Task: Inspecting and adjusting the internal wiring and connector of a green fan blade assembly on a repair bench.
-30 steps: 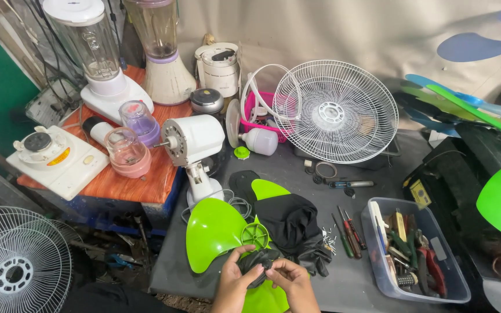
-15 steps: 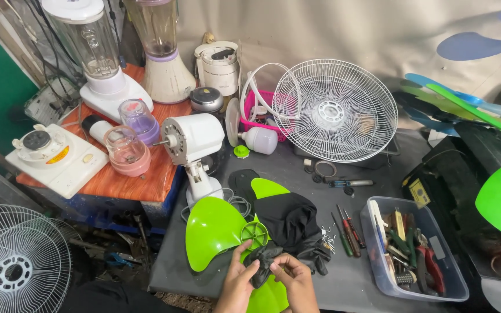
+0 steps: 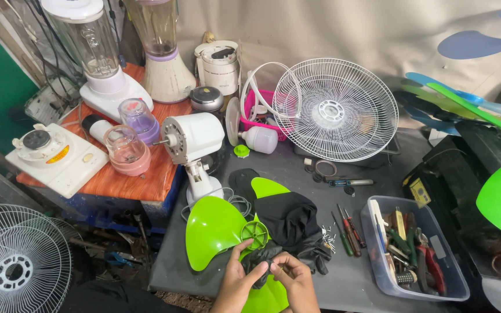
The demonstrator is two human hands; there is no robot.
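Both hands meet at the bottom edge of the view, over the near end of the dark worktable [image 3: 320, 191]. The left hand [image 3: 234, 284] and the right hand [image 3: 297, 281] each have fingers curled in on a small dark piece of cloth [image 3: 260, 262] held between them; it looks pinched from both sides, though the fabric is crumpled and I cannot tell whether anything is wrapped inside it. The left thumb reaches up almost to the round hub of the green fan blade [image 3: 221, 226], which lies flat right under and ahead of the hands, its broad lobes spreading left and toward the body, so the left hand is the nearer one to the hub. Just beyond, to the right of the hub, a larger black cloth [image 3: 291, 220] lies heaped, with small screws [image 3: 327, 236] and screwdrivers [image 3: 346, 229] beside it and a clear tool tray [image 3: 378, 272] further right. Farther off stand the white fan motor [image 3: 192, 139] and a wire fan guard [image 3: 334, 110] propped upright.
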